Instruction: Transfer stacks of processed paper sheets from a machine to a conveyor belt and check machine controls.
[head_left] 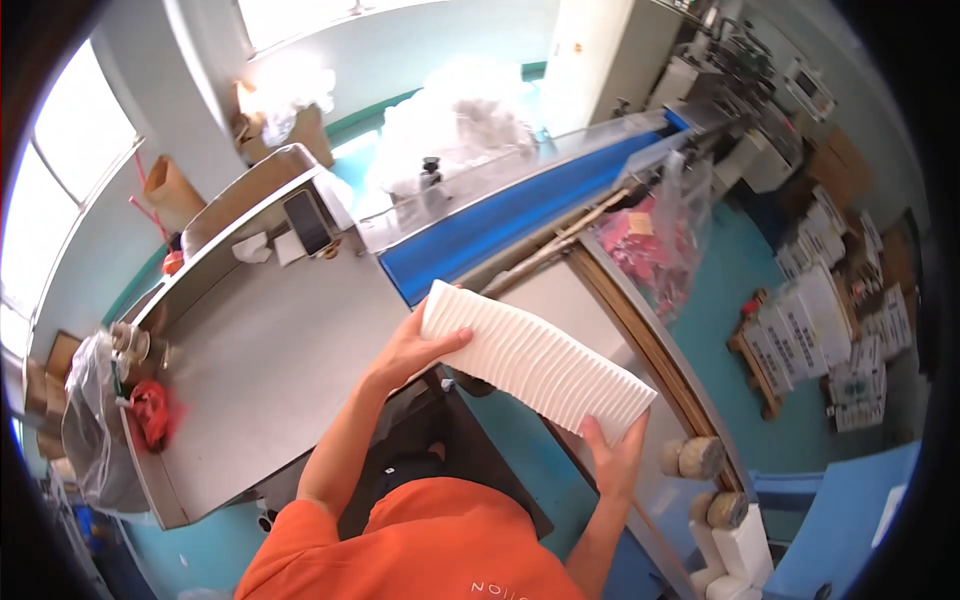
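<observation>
A long row of thin white folded pieces [538, 362], pressed together side by side so that it looks ribbed, is held up in front of my body. What the pieces are made of I cannot tell. My left hand [412, 350] is closed round the row's far left end, its thumb lying on top. At the near right end my right hand [617, 458] grips it, thumb on the upper face and the other fingers mostly hidden. The row slants down to the right and bows slightly between my hands, above the gap between two worktops.
A blue conveyor belt [520, 222] runs from a machine at the far right. On the left stands a grey worktop [260, 350] bearing a phone [307, 222]. The right worktop [545, 318] has a bag of pink pieces [645, 250] beyond it and white stacks [735, 550] nearby.
</observation>
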